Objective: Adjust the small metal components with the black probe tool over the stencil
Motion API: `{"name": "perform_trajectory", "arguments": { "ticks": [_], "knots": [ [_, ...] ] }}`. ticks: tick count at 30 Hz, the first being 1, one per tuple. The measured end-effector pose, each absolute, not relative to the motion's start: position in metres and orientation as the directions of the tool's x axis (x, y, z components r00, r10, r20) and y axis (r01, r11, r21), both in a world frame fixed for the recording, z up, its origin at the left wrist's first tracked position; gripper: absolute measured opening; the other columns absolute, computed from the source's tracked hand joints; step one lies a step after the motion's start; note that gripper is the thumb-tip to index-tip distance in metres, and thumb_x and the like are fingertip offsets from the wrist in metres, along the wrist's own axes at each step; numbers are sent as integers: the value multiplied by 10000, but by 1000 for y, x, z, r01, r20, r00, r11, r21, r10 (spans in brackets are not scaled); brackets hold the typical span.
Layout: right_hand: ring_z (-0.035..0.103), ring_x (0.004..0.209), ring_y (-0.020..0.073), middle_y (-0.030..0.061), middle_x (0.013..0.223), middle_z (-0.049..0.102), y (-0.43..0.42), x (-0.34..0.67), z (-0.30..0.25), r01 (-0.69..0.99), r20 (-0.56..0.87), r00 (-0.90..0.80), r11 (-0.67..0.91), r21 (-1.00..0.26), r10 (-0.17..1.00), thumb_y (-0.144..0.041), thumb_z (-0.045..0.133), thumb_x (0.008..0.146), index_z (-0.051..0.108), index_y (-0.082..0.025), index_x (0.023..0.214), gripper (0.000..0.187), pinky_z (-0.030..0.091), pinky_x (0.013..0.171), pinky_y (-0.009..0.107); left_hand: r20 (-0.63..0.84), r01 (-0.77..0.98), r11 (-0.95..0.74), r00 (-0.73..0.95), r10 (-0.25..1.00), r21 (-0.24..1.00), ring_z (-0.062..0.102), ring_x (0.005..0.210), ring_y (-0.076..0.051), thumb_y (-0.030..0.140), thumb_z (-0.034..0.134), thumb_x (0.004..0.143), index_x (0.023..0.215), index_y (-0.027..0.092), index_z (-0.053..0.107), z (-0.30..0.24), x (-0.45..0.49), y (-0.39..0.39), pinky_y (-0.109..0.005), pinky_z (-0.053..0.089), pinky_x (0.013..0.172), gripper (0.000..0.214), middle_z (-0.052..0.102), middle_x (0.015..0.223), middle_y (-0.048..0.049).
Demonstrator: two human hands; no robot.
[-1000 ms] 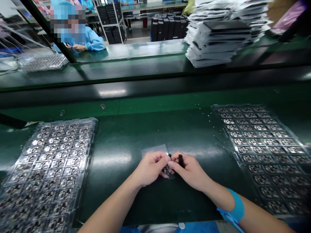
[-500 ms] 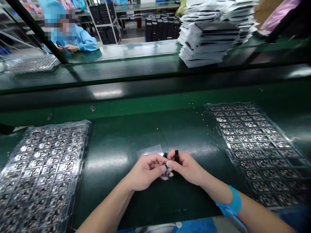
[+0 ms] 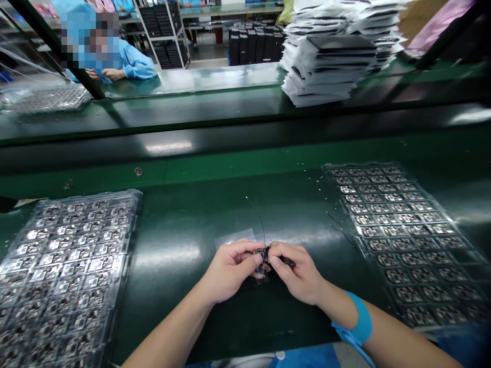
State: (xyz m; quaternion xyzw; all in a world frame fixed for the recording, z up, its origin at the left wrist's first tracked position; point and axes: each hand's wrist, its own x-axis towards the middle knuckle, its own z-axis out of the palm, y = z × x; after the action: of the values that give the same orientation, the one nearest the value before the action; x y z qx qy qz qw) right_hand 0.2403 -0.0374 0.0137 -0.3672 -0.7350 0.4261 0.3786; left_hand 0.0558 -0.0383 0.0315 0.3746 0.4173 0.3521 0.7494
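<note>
Left hand (image 3: 230, 271) and right hand (image 3: 297, 273), both curled closed, pinch one small dark circuit board (image 3: 263, 259) trailing a thin black wire (image 3: 262, 227), midway between two clear plastic trays (image 3: 136, 194) (image 3: 360, 166) of boards.

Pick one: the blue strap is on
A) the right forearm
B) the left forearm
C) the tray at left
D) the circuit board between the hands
A: the blue strap wraps the arm behind the right hand, while the left forearm is bare.
</note>
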Motion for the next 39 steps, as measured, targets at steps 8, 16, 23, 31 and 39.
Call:
{"name": "perform_trajectory", "arguments": {
  "ticks": [8,16,23,31,39],
  "knots": [
    [468,578,147,-9,647,502,-35,240,14,265,251,-441,392,-881,862,-183,425,892,474,-215,721,180,369,581,276,-339,-175,434,402,851,884,613,741,-129,362,726,765,1023,161,720,32,57,-38,-269,576,671,327,563,969,-54],
    [496,545,139,-14,616,521,-38,235,12,296,222,-374,343,-892,900,-215,427,932,499,-211,710,233,389,551,265,-267,-110,343,427,864,933,617,742,-128,331,627,858,1105,212,698,27,59,-42,-279,580,699,284,527,921,-34],
    [478,499,133,-26,562,517,-42,234,6,273,189,-309,278,-921,932,-281,423,949,464,-215,666,294,387,518,256,-266,-125,350,433,861,929,614,761,-138,330,618,866,1113,202,693,29,63,-44,-297,586,708,288,526,907,-36],
    [465,564,147,-27,600,451,-31,239,-13,102,97,-107,108,-989,990,-392,399,982,591,-189,836,316,414,570,272,-384,-268,464,302,872,844,632,804,-153,331,705,802,1188,185,627,25,59,-39,-259,578,677,420,588,889,-33],
    [477,574,155,-16,608,467,-23,232,-17,149,83,-133,103,-984,988,-445,404,976,579,-186,806,355,402,556,263,-410,-305,373,-65,910,876,624,723,-130,259,740,758,1076,112,602,25,47,3,-238,556,619,376,648,880,-77]
  ]
}}
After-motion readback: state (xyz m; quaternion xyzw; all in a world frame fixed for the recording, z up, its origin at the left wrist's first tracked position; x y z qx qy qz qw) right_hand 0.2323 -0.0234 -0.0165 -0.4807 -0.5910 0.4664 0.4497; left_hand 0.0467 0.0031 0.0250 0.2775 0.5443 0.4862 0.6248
